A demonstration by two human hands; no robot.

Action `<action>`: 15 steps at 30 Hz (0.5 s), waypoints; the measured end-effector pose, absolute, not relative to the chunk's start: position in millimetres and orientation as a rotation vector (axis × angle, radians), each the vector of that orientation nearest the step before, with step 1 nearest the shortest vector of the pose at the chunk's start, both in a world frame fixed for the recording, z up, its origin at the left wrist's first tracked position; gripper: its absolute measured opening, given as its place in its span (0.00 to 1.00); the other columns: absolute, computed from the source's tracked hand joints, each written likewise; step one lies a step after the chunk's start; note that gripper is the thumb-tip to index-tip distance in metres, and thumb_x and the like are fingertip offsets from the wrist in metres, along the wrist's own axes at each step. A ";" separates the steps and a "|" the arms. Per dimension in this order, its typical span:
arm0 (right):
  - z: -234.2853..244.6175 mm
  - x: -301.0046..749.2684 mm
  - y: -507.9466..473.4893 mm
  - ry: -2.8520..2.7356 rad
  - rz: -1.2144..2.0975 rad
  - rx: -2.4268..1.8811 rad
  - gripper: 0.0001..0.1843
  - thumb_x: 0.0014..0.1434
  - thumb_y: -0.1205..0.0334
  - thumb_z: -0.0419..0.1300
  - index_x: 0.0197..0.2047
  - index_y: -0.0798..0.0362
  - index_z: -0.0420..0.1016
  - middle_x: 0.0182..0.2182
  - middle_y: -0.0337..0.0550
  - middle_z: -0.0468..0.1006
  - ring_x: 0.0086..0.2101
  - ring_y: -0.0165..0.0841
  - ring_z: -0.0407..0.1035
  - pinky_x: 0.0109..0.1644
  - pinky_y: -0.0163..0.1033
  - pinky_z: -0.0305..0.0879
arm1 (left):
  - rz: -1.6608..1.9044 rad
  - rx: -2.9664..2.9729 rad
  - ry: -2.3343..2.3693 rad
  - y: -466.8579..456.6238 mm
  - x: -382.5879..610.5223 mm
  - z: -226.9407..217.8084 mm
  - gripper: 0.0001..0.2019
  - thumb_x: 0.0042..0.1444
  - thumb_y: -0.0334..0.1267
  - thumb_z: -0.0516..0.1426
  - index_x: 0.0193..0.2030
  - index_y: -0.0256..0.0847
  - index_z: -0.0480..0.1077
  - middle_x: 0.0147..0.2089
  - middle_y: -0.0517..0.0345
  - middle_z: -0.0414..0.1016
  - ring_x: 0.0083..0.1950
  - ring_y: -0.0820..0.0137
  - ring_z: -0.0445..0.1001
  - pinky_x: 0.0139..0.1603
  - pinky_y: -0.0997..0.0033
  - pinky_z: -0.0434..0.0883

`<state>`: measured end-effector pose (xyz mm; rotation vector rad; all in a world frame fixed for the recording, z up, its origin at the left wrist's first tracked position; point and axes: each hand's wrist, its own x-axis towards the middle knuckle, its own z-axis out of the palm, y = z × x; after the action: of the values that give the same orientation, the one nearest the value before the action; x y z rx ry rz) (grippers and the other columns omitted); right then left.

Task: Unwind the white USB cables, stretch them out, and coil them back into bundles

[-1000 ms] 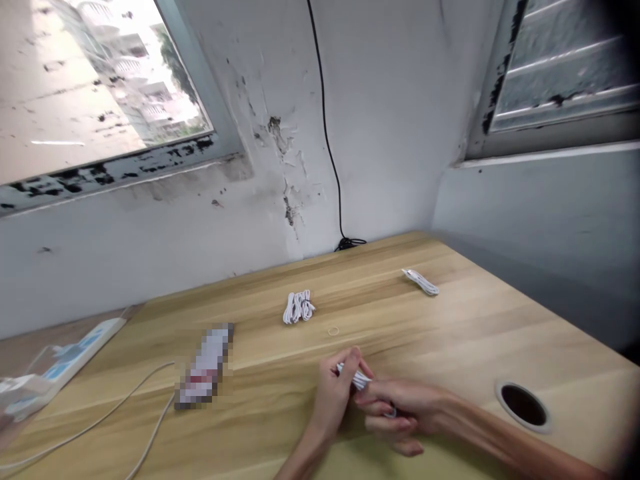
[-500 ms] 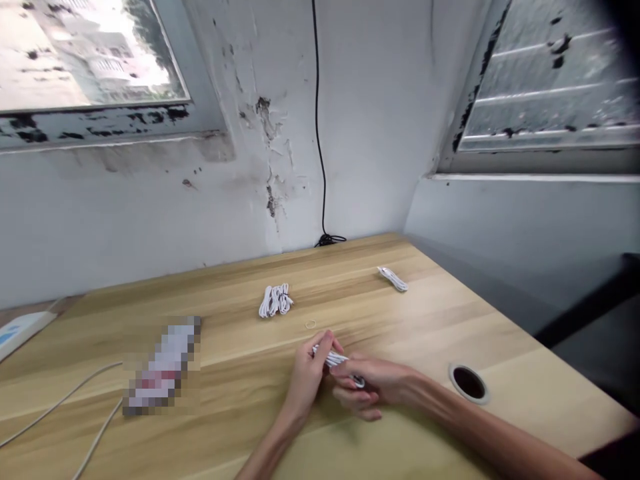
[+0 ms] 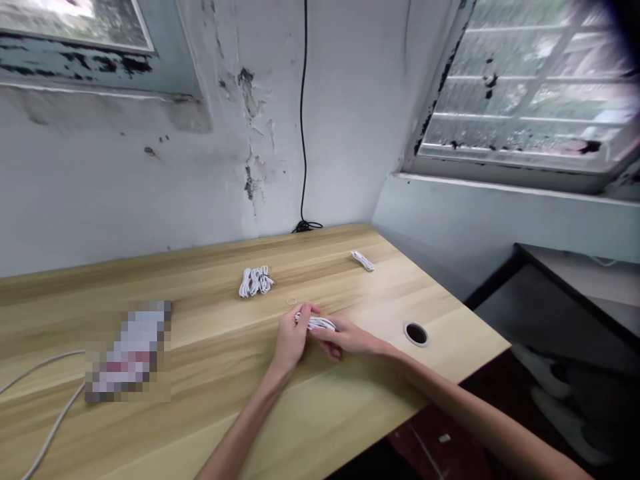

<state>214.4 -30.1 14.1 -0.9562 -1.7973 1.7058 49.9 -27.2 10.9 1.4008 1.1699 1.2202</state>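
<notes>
A coiled white cable (image 3: pixel 320 323) is gripped between my two hands above the table. My left hand (image 3: pixel 294 337) closes on its left end, thumb on top. At the other end, my right hand (image 3: pixel 347 337) pinches the coil, with its lower fingers curled beneath. Just beyond my left fingertips lies a thin, pale rubber band (image 3: pixel 292 301). Farther back, a bundle of white cables (image 3: pixel 256 281) rests on the wood. Another small coiled white cable (image 3: pixel 363 261) lies near the far right corner of the table.
On the left of the wooden table (image 3: pixel 210 393) lies a blurred-out flat object (image 3: pixel 131 353), with a pale cord (image 3: pixel 55 427) beside it. A round cable hole (image 3: pixel 416 334) opens on the right. A black cable (image 3: pixel 303 133) hangs down the wall to the back edge.
The view has swung right and down, so the scene sits farther left. My right hand has turned slightly, and more of the held cable's top shows. Both hands keep their hold.
</notes>
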 end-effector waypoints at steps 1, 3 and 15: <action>18.4 215.6 -34.3 -1.892 1.517 -1.009 0.19 0.67 0.47 0.54 0.46 0.56 0.69 0.26 0.36 0.72 0.25 0.28 0.68 0.30 0.33 0.65 | 1.227 1.413 1.161 -27.3 50.4 10.6 0.20 0.61 0.52 0.53 0.34 0.37 0.75 0.30 0.55 0.77 0.32 0.66 0.72 0.35 0.71 0.67; 25.9 216.3 -42.5 -2.045 1.137 -1.081 0.22 0.68 0.50 0.54 0.59 0.54 0.64 0.39 0.46 0.78 0.37 0.34 0.73 0.40 0.39 0.69 | 1.240 1.432 1.146 -27.7 51.8 9.2 0.19 0.61 0.50 0.53 0.35 0.37 0.76 0.33 0.53 0.78 0.33 0.66 0.73 0.37 0.71 0.67; 37.8 207.9 -52.9 -2.131 1.124 -1.240 0.19 0.71 0.46 0.44 0.37 0.52 0.61 0.28 0.40 0.67 0.27 0.31 0.61 0.31 0.36 0.55 | 1.241 1.202 1.009 -36.2 56.5 13.5 0.24 0.59 0.56 0.56 0.41 0.34 0.76 0.22 0.64 0.61 0.22 0.76 0.57 0.23 0.75 0.54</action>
<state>207.9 -52.9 37.8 -1.2395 -2.1313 1.1238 56.5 -36.2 13.5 1.2017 1.0090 1.2412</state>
